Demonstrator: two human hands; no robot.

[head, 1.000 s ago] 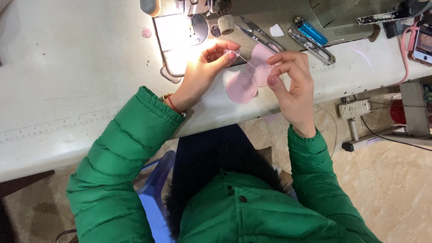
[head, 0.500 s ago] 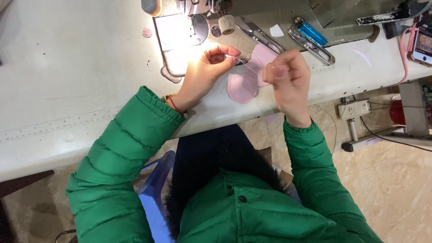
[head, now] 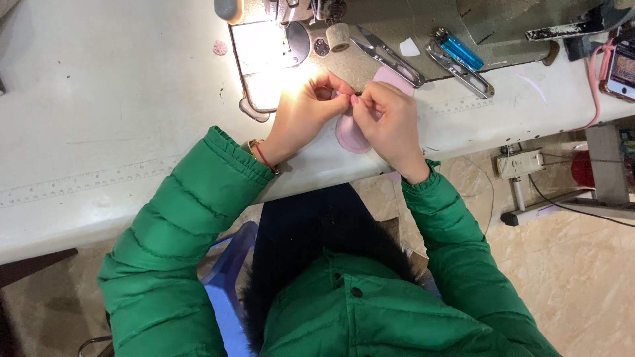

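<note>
My left hand (head: 305,112) and my right hand (head: 389,120) meet fingertip to fingertip over the front edge of the white sewing table (head: 99,132). Both pinch a small pink fabric piece (head: 350,135), whose rounded lower part shows between and below the hands. Another pink rounded part (head: 395,78) peeks out behind my right hand. Both arms wear green padded sleeves. A red cord sits on my left wrist. The lit needle plate (head: 264,49) of the sewing machine lies just beyond my left hand.
Thread snips (head: 387,61), a second metal clip tool (head: 460,71) and a blue lighter (head: 460,49) lie on the machine bed. A small pink disc (head: 220,47) rests at the left of the plate. A phone (head: 622,66) with a pink cable is at far right.
My right hand moved left and closed in on my left hand. The pink piece, earlier spread between the hands, is now gathered under the touching fingertips.
</note>
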